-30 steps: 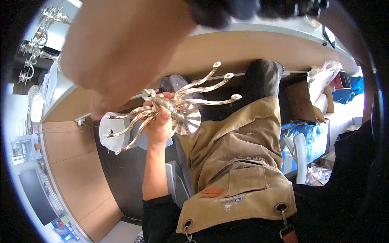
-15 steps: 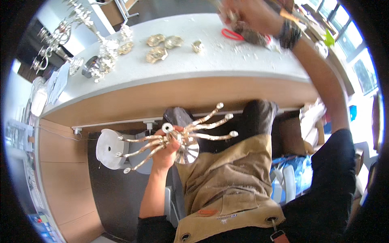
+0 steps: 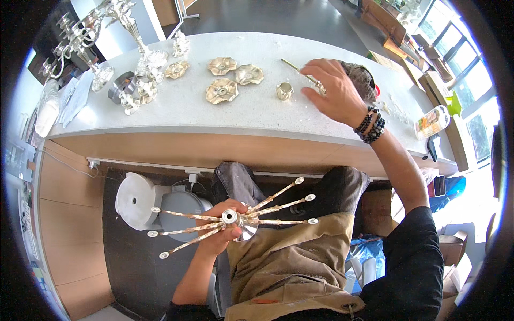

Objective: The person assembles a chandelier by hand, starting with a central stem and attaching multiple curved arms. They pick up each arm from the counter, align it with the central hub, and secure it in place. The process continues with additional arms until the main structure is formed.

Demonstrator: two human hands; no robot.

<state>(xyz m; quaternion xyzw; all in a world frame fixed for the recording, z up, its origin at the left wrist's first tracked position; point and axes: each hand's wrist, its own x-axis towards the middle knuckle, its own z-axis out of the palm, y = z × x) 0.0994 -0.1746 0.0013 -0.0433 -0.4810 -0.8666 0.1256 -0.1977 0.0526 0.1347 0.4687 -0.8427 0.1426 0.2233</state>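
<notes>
Brass candelabra top (image 3: 235,222), a hub with six thin arms fanning out, sits low over the person's lap, below the counter (image 3: 176,115) edge, clenched at its centre in the left hand (image 3: 222,232). That much matches a second ago: same grip, same place. What has changed is the right hand (image 3: 333,91). A second ago it blocked the view close to the camera; half a second ago it was stretched to the far side of the counter; now it has come down on the counter surface, fingers spread and holding nothing, fingertips touching a thin metal rod (image 3: 297,68), just right of a small brass cup (image 3: 284,91) and in front of a dark cloth (image 3: 360,77). Three brass drip pans (image 3: 222,91) lie well to its left. By my reading, the reach is for the next loose part to fit onto the held piece
</notes>
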